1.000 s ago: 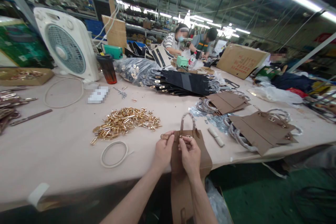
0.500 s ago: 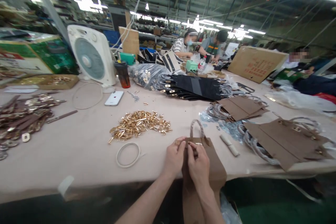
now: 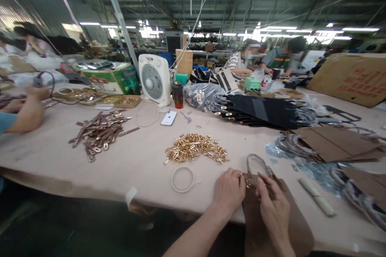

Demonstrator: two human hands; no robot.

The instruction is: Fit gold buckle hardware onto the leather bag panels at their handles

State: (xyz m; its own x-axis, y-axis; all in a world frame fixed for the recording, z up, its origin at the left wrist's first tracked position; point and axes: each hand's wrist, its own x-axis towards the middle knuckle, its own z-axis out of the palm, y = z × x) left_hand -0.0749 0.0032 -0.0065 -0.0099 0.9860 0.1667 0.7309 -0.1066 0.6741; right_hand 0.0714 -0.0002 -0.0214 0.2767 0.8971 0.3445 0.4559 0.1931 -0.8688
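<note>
A brown leather bag lies over the table's near edge, its wrapped handle arching up on the tabletop. My left hand pinches a small gold fitting at the bag's top left corner. My right hand rests on the bag's top edge with fingers curled against it. A pile of gold metal fittings lies just beyond my hands, and a white ring sits to the left of my left hand.
Brown bags and black bags are stacked at right and centre. Brown straps with buckles, a phone, a dark cup and a white fan stand further back. Another person's arm rests at left; seated people work across the table.
The view has swung left, bringing the strap pile and a neighbour's arm into sight. My hands stay on the bag's top edge, now lower right in frame.
</note>
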